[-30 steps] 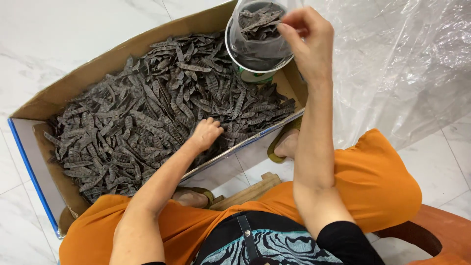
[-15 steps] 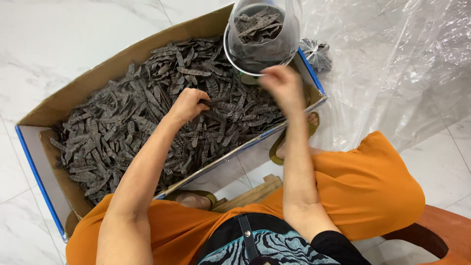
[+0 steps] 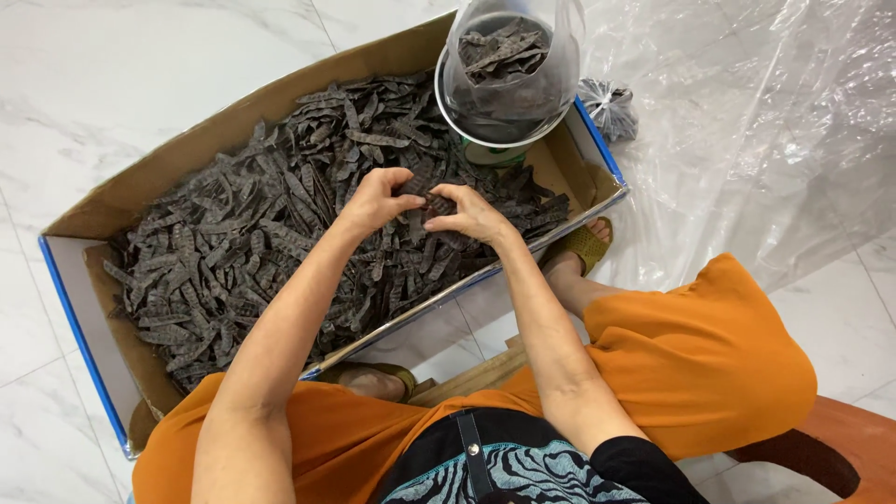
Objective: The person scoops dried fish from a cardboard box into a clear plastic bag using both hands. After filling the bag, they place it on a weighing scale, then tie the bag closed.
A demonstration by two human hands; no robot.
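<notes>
Both hands now meet over the box's middle: the left hand (image 3: 378, 199) and right hand (image 3: 471, 213) pinch one dark pod (image 3: 422, 198) between their fingertips, where half a second ago they were apart. The pod pile (image 3: 233, 252) fills the cardboard box (image 3: 187, 154). The clear bag (image 3: 513, 65) at the far right corner is cut off above.

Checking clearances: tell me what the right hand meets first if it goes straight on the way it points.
The right hand points toward the left hand, fingertips nearly touching over a dark pod. It would probably meet that pod, then the left hand.
</notes>
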